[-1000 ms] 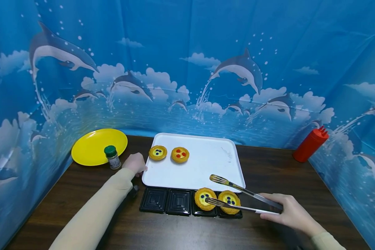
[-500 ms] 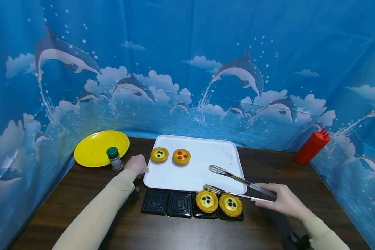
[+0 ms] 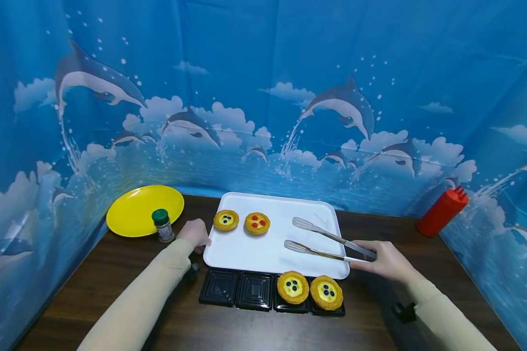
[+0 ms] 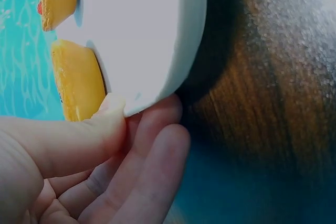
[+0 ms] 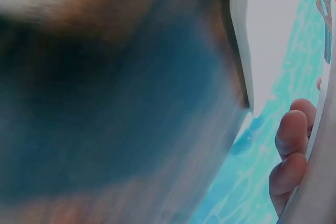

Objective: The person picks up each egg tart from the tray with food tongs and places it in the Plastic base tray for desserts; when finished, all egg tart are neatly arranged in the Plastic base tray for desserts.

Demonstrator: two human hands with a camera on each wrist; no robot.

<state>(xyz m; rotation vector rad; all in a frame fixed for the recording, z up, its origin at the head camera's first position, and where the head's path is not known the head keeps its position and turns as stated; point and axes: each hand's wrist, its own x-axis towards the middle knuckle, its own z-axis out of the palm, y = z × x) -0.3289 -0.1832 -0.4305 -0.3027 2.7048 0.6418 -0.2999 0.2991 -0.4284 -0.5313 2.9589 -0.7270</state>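
Past the right hand (image 3: 385,262) gripping them, tongs (image 3: 339,239) gaped over the tray (image 3: 250,252), which the left hand (image 3: 194,233) pinched, presumably to steady it.

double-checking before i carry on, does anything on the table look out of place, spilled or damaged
The yellow plate looks oddly placed: its left side appears to reach past the edge of the table. Faint grey marks near the back right corner of the white tray might be scuffs. No spill visible.
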